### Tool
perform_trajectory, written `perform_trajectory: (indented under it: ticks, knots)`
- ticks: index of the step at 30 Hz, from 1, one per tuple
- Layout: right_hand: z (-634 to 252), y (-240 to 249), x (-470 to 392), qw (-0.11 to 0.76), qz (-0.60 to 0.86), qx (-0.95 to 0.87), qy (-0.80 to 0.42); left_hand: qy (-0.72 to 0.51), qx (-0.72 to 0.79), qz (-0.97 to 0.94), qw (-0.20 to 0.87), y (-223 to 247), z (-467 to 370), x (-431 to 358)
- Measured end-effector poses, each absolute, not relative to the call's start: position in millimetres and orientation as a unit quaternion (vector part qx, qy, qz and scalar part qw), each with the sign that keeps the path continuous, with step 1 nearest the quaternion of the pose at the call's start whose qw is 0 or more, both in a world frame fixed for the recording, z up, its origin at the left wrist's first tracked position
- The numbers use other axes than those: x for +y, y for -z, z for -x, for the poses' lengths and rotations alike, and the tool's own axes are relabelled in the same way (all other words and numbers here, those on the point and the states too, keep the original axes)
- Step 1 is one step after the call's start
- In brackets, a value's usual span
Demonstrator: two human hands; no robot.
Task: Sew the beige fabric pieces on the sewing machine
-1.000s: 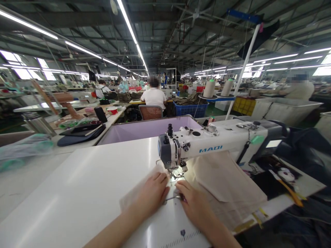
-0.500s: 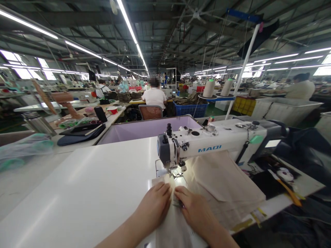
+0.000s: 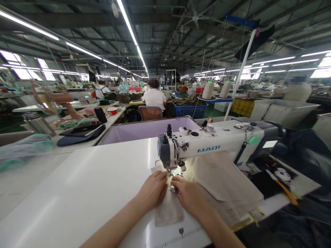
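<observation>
Beige fabric (image 3: 169, 210) runs under the needle area of a white sewing machine (image 3: 214, 139). On its left part rests my left hand (image 3: 154, 187), fingers curled and pressed together on the cloth just before the presser foot. My right hand (image 3: 187, 193) lies close beside it, right of the seam, its fingers closed around a small metallic thing at the fabric that is mostly hidden. More beige fabric (image 3: 224, 179) is spread under the machine arm and to the right.
A white tabletop (image 3: 90, 182) spans the left. Behind it is a lilac-lined bin (image 3: 144, 129). Thread cones (image 3: 208, 90) stand beyond the machine. A dark pouch (image 3: 81, 134) and steel flask (image 3: 38, 124) are at left. A seated person (image 3: 154, 96) is ahead.
Both hands have moved forward, nearer the presser foot, along with the fabric. Its near end now shows on the table, with the printed ruler visible below it.
</observation>
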State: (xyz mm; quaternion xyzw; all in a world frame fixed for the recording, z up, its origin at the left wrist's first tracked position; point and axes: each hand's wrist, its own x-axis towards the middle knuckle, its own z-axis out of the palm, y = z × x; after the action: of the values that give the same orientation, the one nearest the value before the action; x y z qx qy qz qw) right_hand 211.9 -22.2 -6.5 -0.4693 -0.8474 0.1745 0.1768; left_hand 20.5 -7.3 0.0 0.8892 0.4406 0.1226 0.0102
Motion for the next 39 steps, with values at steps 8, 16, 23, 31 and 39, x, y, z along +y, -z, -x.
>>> perform_trajectory:
  ticks: [8, 16, 23, 31, 39]
  knots:
    - [-214, 20, -46, 0.199, 0.485, -0.832, -0.182, -0.116, 0.451, -0.882, -0.071, 27, -19, -44]
    - [-263, 15, -64, 0.256, 0.557, -0.778, -0.135, -0.044, 0.467, -0.881, -0.061, 33, -2, -70]
    - [-305, 8, -54, 0.178, 0.639, -0.743, -0.087, -0.081, 0.597, -0.792, -0.103, 2, 13, -2]
    - [-287, 10, -69, 0.303, 0.559, -0.761, -0.131, -0.164, 0.399, -0.9, -0.059, 8, -33, -50]
    - [-242, 8, -95, 0.337, 0.409, -0.812, -0.244, -0.196, 0.285, -0.935, 0.082, -8, -18, -64]
